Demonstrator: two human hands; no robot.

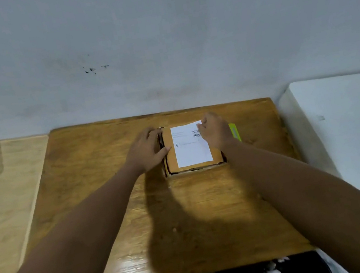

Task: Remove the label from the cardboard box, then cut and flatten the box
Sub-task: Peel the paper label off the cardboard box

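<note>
— Two hands on it already, we're right at the label stage. Cardboard box (pixel 192 148) sits at the far middle of the wooden table (pixel 121 219), straight ahead of us, close to the back wall.

— Which hand's doing what?

— Left hand (pixel 146 150) is flat against the box's left side, fingers spread, bracing it, not gripping anything we can see. Right hand (pixel 214 130) is at the far right corner of the white label (pixel 190 145), fingers bunched together there. Looks like a pinch on the corner, which seems a bit lifted, but we can't swear the paper's actually caught.

— Long axis?

— Label runs near-to-far, lengthwise away from us. Held corner is far right, so the peel wants to come back toward us and leftward, diagonal across the sheet, imo. Right hand's the one on the label; left just holds the box down against the pull.

— What can't we see?

— Right fingertips, hidden behind the knuckles. Label's right edge too, partly under that hand. Yellow-green thing (pixel 234 131) pokes out just past the right wrist, maybe the cutter, mostly covered, can't tell. Label print's too small to read. Box's near side is in shadow, no flap seams visible.
</note>
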